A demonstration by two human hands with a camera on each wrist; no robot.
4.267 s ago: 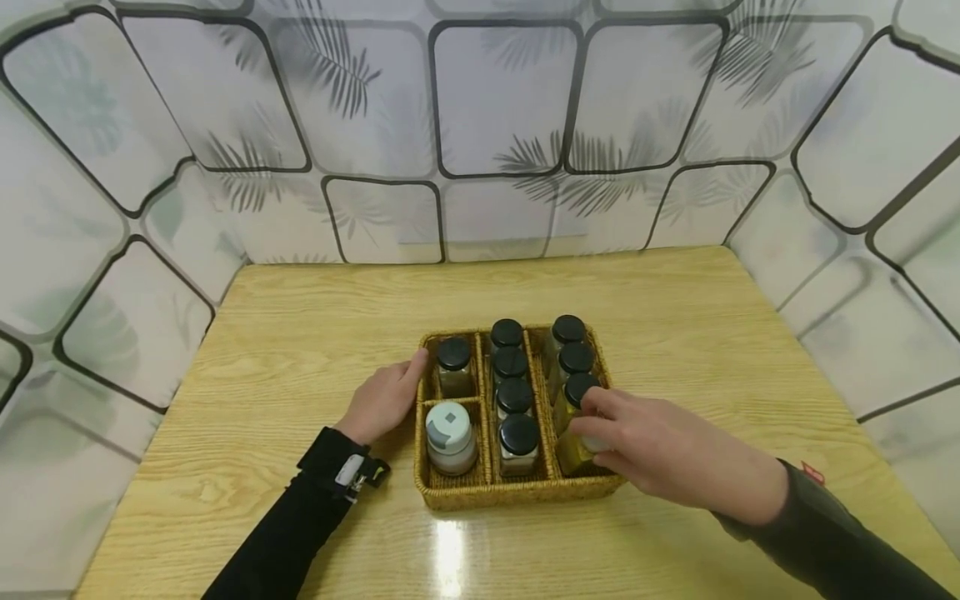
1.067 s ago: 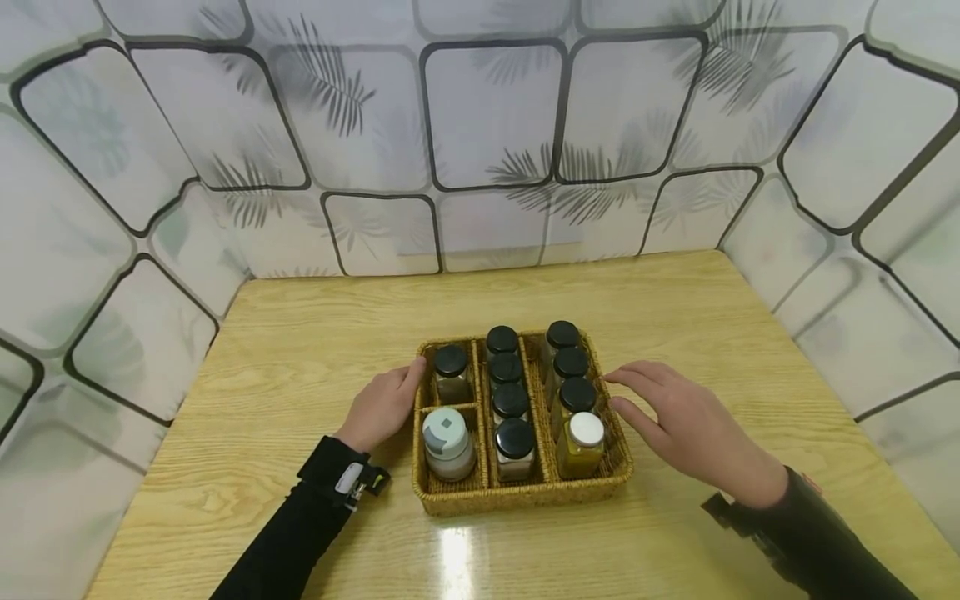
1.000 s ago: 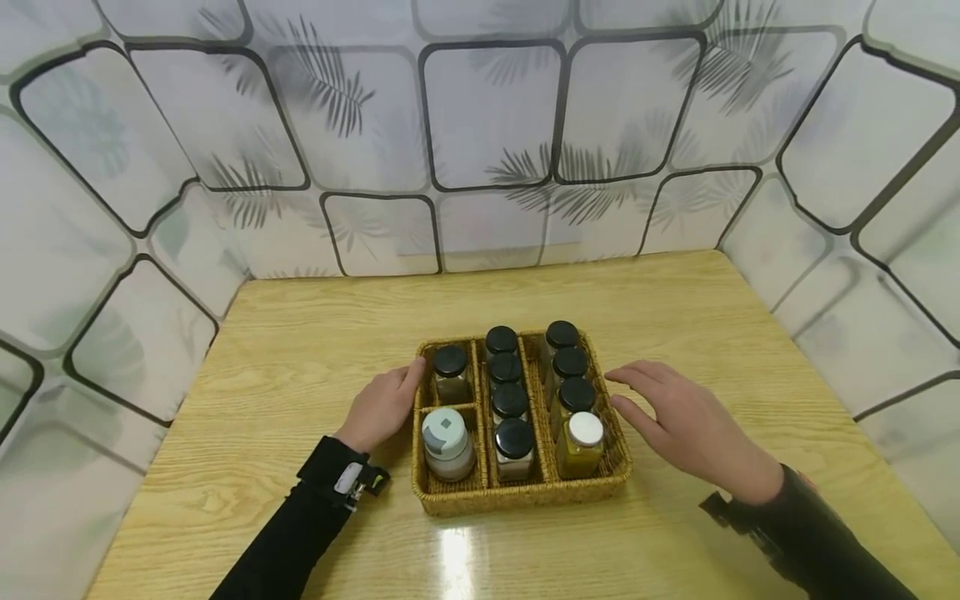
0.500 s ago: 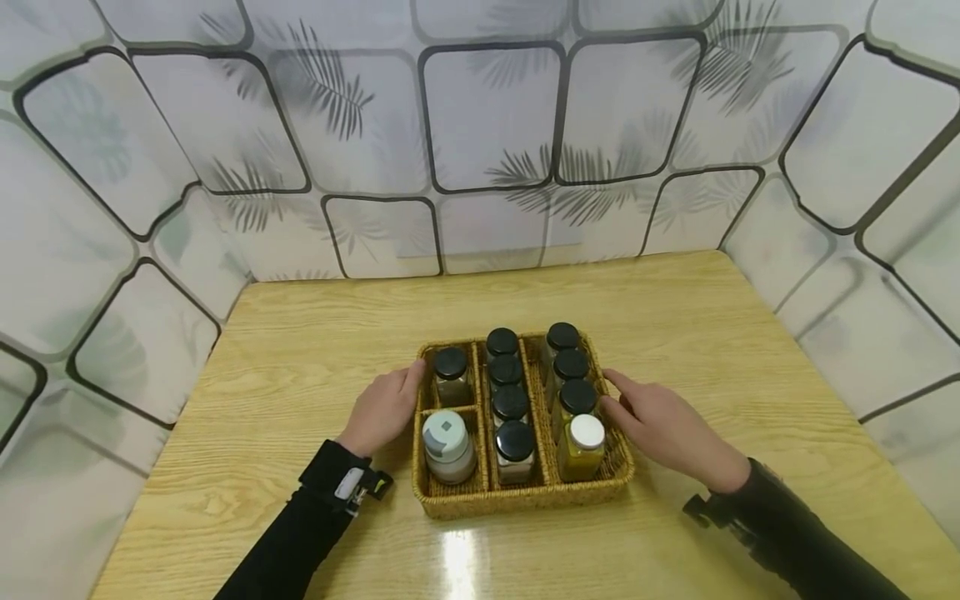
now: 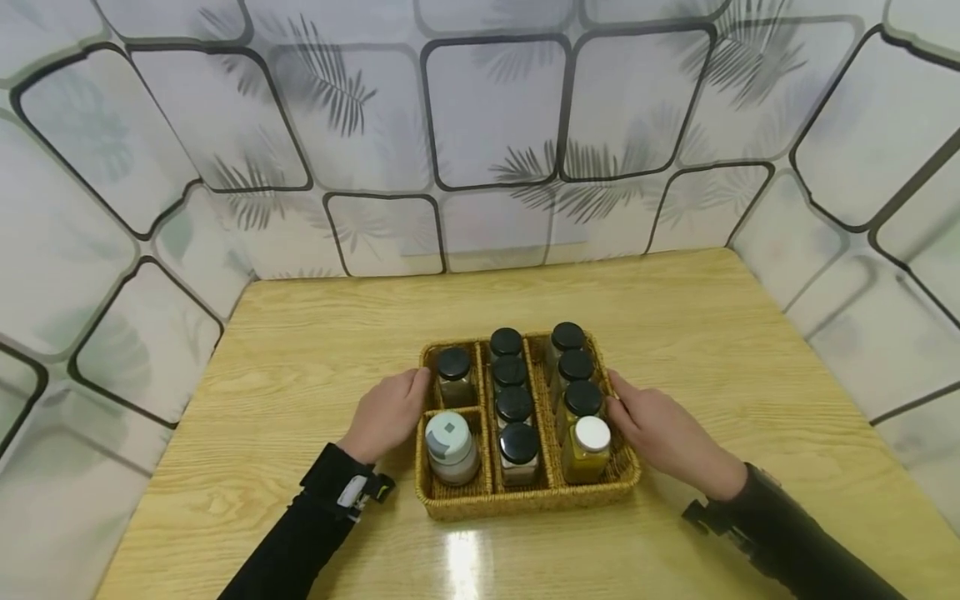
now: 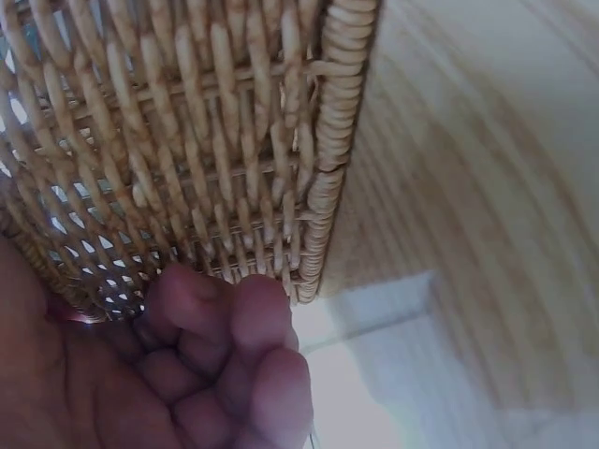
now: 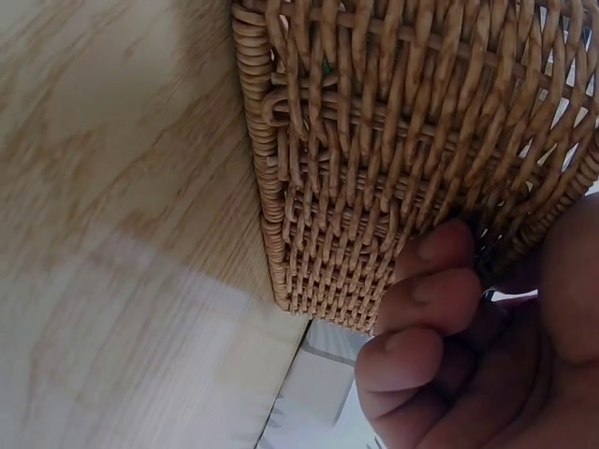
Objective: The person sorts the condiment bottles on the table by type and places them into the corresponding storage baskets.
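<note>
A woven wicker basket (image 5: pixel 525 504) with several compartments stands on the table in the head view. My left hand (image 5: pixel 385 415) grips its left side, thumb at the rim and fingers curled against the woven wall (image 6: pixel 187 122). On the opposite side my right hand (image 5: pixel 670 435) holds the right rim, its curled fingers (image 7: pixel 426 304) at the weave. A white-capped jar of yellow contents (image 5: pixel 587 458) stands at the front of the right compartment, behind it several black-lidded jars (image 5: pixel 582 398). More black-lidded jars (image 5: pixel 519 446) fill the middle row. At left are a mint-lidded jar (image 5: pixel 450 442) and one black-lidded jar (image 5: pixel 454 375).
The wood-grain table (image 5: pixel 337 325) extends around the basket on all sides. Pale patterned fabric (image 5: pixel 495 117) with leaf prints closes off the back and both sides.
The right hand earlier held the white-capped jar at the front of the right compartment. It let go, moved to the basket's right side and took hold there. The left hand stayed on the left side.
</note>
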